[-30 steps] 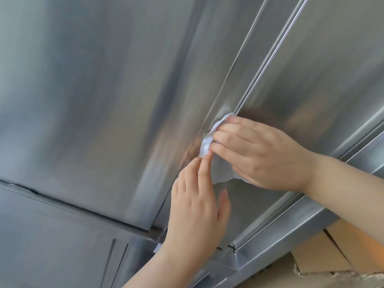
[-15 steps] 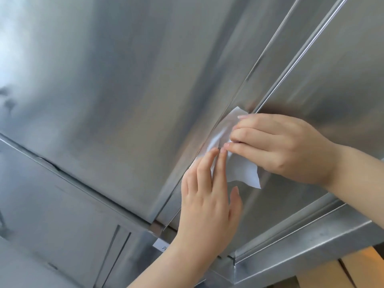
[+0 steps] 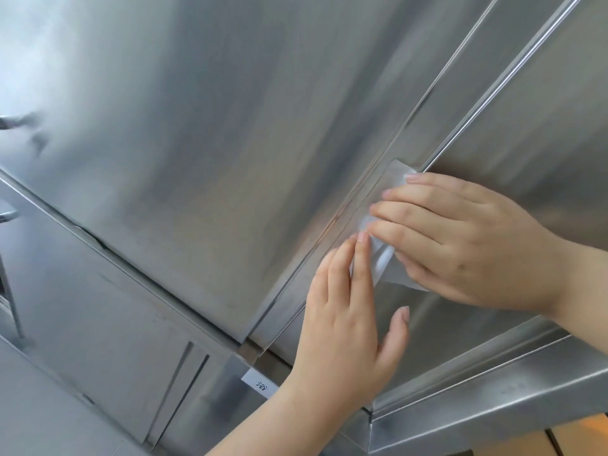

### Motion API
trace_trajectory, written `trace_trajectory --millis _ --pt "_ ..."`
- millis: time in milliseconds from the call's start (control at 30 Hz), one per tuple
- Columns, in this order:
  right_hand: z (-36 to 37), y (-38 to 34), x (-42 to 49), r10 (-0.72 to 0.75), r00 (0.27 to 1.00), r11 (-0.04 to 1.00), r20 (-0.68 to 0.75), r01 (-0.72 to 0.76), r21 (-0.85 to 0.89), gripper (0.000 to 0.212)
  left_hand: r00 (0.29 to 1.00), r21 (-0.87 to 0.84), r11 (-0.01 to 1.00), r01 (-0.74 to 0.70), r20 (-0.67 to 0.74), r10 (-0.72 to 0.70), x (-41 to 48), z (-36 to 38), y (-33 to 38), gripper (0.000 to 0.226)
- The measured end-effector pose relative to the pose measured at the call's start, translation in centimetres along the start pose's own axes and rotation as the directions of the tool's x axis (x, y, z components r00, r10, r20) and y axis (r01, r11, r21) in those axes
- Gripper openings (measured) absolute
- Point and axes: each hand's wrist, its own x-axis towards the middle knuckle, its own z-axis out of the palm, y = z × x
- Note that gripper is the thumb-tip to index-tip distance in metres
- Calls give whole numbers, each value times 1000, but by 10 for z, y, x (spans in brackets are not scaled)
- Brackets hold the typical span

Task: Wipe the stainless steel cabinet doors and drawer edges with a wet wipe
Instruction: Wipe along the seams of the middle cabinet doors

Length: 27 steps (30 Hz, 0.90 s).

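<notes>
Against the narrow brushed-steel strip that runs diagonally between two large stainless steel cabinet doors, a thin, crumpled white wet wipe lies pressed flat, its upper corner reaching up along the strip and its lower edge showing below the fingers. The right hand comes in from the right edge of the view and lies palm-down over the wipe with its fingers extended and close together, pinning the wipe to the metal rather than closing around it. The left hand rises from the bottom of the view, fingers straight and pointing up the strip; its fingertips touch the lower left part of the wipe just beside the right hand's fingertips, and its thumb stands spread out to the right, clear of the wipe. Neither hand is clenched; both rest open and flat. The broad left cabinet door fills most of the upper left, and the right cabinet door lies behind the right hand. Below the left door a lower steel panel carries a small white label with dark printed characters that seem too blurred to read. At the lower right a steel ledge runs under the doors, with a tan surface visible beneath it.
</notes>
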Motion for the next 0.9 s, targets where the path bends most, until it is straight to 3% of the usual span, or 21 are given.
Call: trace_trajectory --millis 167,400,533,667,800,900 --pt "9 -16 0 67 996 996 62 -63 -62 45 1000 54 998 -29 5 28 -9 8 -7 72" --pt "28 -50 14 54 993 996 100 -46 -79 33 999 124 992 -12 49 6 -42 22 -33 71" --pt "44 -81 28 -33 982 998 184 42 -47 30 990 162 986 41 129 -62 -74 26 -54 70" --pt "62 -117 35 -98 945 993 311 116 -39 44 975 170 983 70 197 -104 -105 30 -83 70" --pt "83 -153 38 -196 839 958 508 273 -82 61 960 155 985 73 258 -111 -134 35 -110 72" --pt "89 -167 44 -239 807 952 539 304 -33 63 941 173 979 103 303 -152 -148 39 -121 72"
